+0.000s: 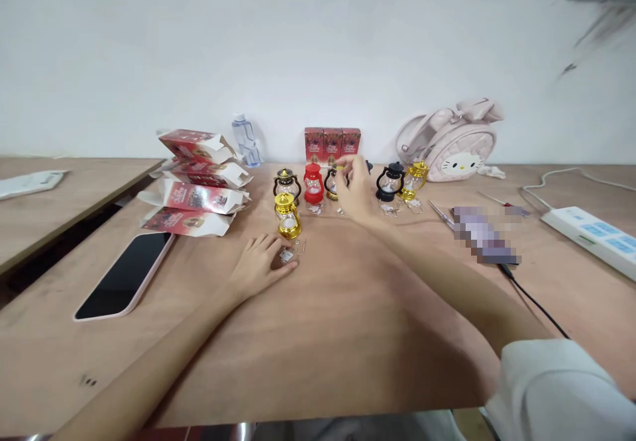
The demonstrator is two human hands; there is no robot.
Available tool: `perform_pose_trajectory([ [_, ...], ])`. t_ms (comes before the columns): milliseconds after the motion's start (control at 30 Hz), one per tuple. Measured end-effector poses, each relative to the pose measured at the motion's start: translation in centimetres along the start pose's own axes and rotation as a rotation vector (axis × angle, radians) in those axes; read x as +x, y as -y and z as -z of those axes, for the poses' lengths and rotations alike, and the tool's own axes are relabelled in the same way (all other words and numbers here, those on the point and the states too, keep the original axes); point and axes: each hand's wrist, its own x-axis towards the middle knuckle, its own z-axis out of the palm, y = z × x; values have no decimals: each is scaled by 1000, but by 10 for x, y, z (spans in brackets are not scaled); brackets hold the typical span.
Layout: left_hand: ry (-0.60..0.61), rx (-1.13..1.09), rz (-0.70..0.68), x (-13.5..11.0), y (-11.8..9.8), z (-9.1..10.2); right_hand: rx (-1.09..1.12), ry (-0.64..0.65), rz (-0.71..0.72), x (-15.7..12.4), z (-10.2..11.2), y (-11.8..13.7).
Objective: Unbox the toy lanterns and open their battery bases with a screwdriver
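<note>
My left hand [256,267] lies flat on the table with its fingers apart. Its fingertips are beside small clear and metal parts [288,254], just in front of a gold mini lantern [287,219]. My right hand [354,188] reaches to the back row, its fingers curled around the top of a black-and-gold lantern [330,183] and partly hiding it. Left of that one stand a red lantern [313,186] and a dark bronze lantern [286,179]. To the right are a black lantern [390,181] and another gold lantern [413,179]. Small loose parts lie before several lanterns.
Opened red boxes [196,196] are stacked at left, near a phone [124,275]. Behind are a bottle [246,140], three red boxes [332,144] and a pink bag [460,153]. At right lie a screwdriver [440,213], a cabled, blurred device [481,234] and a power strip [593,232].
</note>
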Motion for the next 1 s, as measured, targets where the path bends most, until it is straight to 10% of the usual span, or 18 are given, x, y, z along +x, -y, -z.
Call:
perform_pose_trajectory([
  [233, -39, -19, 82, -2, -2, -4, -505, 403, 181, 98, -40, -50],
  [500, -86, 13, 51, -5, -2, -6, -702, 678, 112, 137, -100, -99],
  [833, -280, 81, -110, -11, -5, 0, -793, 656, 205, 129, -107, -68],
  [1000, -246, 13, -260, -13, -7, 1, -558, 330, 99, 129, -63, -48],
])
